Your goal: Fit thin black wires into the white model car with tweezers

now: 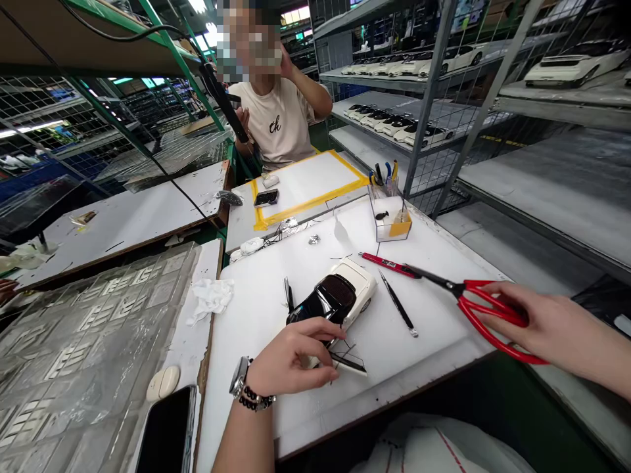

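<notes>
A white model car (340, 294) with a black hood and dark windshield sits in the middle of the white work table (434, 341). My left hand (294, 357), with a watch and bead bracelet at the wrist, pinches a thin black strip part (348, 360) right in front of the car. My right hand (537, 323) grips the handles of red scissors (473, 303) at the table's right edge, blades closed and pointing left toward the car.
A red pen (387, 264) and a thin black tool (398, 304) lie right of the car. A clear pen holder (390, 217) stands behind. A phone (167, 435), a crumpled tissue (211, 295) and plastic trays (83, 341) sit left. A person sits opposite; shelves of model cars stand right.
</notes>
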### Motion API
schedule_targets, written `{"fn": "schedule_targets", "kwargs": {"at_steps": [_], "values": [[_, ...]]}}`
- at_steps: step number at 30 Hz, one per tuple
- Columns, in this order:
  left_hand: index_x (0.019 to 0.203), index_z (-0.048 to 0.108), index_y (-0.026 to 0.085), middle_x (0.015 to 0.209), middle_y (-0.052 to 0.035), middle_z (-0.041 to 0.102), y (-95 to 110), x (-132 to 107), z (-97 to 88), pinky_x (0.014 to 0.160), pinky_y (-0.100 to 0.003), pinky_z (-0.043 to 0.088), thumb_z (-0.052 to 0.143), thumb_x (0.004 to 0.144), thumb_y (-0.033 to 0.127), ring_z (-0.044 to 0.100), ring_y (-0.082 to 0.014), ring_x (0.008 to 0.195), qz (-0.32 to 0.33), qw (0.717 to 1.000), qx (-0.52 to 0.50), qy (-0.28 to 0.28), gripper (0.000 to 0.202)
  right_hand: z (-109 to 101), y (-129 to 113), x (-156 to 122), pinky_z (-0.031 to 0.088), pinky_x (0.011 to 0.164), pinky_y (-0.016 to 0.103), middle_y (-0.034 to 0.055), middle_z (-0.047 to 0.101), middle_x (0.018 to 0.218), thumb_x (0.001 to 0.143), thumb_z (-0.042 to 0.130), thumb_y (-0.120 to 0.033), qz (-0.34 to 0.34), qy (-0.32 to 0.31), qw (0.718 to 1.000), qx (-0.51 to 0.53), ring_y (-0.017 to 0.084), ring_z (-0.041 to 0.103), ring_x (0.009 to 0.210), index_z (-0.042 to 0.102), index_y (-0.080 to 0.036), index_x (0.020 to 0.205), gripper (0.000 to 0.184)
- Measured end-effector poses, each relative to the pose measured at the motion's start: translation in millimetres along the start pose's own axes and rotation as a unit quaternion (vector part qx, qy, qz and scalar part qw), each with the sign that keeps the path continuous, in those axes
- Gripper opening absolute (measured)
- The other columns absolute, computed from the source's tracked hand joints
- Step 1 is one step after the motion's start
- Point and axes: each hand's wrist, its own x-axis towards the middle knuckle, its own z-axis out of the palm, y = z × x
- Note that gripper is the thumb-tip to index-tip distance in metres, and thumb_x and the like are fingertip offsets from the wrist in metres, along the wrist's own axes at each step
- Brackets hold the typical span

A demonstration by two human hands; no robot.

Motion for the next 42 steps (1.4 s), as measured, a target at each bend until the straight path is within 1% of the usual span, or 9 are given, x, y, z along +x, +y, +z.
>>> {"fn": "schedule_targets", "kwargs": {"at_steps": [3,5,10,16,22,29,32,35,42], "values": [[0.068,0.071,0.016,0.108,-0.0115,0.062,0.8,-0.2,1.3,0.09,-0.031,0.051,0.068,0.075,0.025,0.06,-0.0223,0.1,-0.002,1.0,0.003,0.003,0.012,6.2,0.8,11.8,0.041,0.077,0.048,0.017,0.06,0.1,0.085,0.047,-0.049,-0.073,0.124,0.973,-0.179,0.033,0.057,0.085,0.049,-0.021,0.118,0.043],[0.068,0.071,0.016,0.107,-0.0115,0.063,0.9,-0.2,2.2,0.089,-0.031,0.051,0.067,0.075,0.026,0.061,-0.0218,0.097,-0.003,1.0,0.005,0.008,0.014,15.3,-13.5,22.3,0.038,0.091,0.047,0.0171,0.053,0.114,0.086,0.047,-0.045,-0.172,0.156,0.955,-0.182,0.033,0.051,0.104,0.051,-0.018,0.112,0.038],[0.069,0.07,0.016,0.107,-0.0106,0.064,2.1,-0.4,2.6,0.087,-0.031,0.051,0.066,0.074,0.026,0.061,-0.0214,0.094,-0.006,1.0,0.002,0.013,0.011,40.4,-89.7,68.7,0.038,0.096,0.04,0.0119,0.052,0.116,0.086,0.048,-0.038,-0.295,0.118,0.946,-0.069,0.026,0.049,0.11,0.05,-0.019,0.11,0.031],[0.074,0.068,0.016,0.103,-0.0103,0.067,-0.5,-0.3,0.6,0.082,-0.031,0.051,0.064,0.075,0.026,0.063,-0.0205,0.089,0.018,0.999,-0.015,0.035,0.011,81.3,-163.0,161.3,0.041,0.089,0.044,0.0209,0.046,0.121,0.077,0.058,-0.036,-0.167,0.091,0.982,0.009,0.026,0.055,0.095,0.043,-0.009,0.119,0.053],[0.085,0.056,0.013,0.107,-0.0149,0.065,-6.8,0.1,6.4,0.076,-0.029,0.053,0.062,0.08,0.031,0.064,-0.0175,0.086,-0.051,0.982,-0.166,0.07,0.02,96.6,-182.2,202.8,0.04,0.09,0.041,0.0105,0.053,0.102,0.073,0.062,-0.028,-0.177,0.122,0.973,0.079,0.022,0.051,0.098,0.049,-0.014,0.081,0.02],[0.091,0.049,0.013,0.108,-0.0167,0.064,-5.4,5.9,12.6,0.09,-0.038,0.047,0.064,0.081,0.041,0.06,-0.0221,0.103,-0.059,0.938,-0.315,0.132,0.033,65.7,-181.6,134.1,0.045,0.076,0.031,0.0025,0.052,0.087,0.08,0.045,-0.049,-0.262,0.094,0.929,0.245,0.016,0.055,0.081,0.03,-0.023,0.081,0.029],[0.091,0.05,0.013,0.105,-0.0149,0.065,-3.1,8.6,12.8,0.088,-0.038,0.049,0.065,0.08,0.044,0.061,-0.0215,0.102,-0.077,0.919,-0.353,0.157,0.036,56.5,-162.2,84.5,0.042,0.07,0.03,0.0003,0.044,0.077,0.076,0.055,-0.049,-0.252,0.079,0.864,0.429,0.014,0.047,0.068,0.035,-0.023,0.078,0.033],[0.089,0.051,0.013,0.1,-0.0127,0.066,-2.1,11.0,12.4,0.088,-0.036,0.049,0.066,0.079,0.046,0.062,-0.0194,0.099,-0.097,0.902,-0.381,0.178,0.037,67.4,-138.0,45.6,0.04,0.069,0.031,0.0008,0.042,0.08,0.071,0.064,-0.045,-0.209,0.049,0.87,0.443,0.015,0.044,0.069,0.041,-0.025,0.084,0.034],[0.087,0.051,0.013,0.095,-0.0108,0.068,-6.7,14.1,10.9,0.089,-0.038,0.05,0.068,0.075,0.048,0.065,-0.0173,0.092,-0.107,0.892,-0.399,0.184,0.04,115.9,-121.7,18.0,0.035,0.061,0.028,-0.0013,0.043,0.07,0.082,0.058,-0.037,-0.289,0.107,0.914,0.265,0.014,0.042,0.064,0.035,-0.024,0.073,0.028]]}}
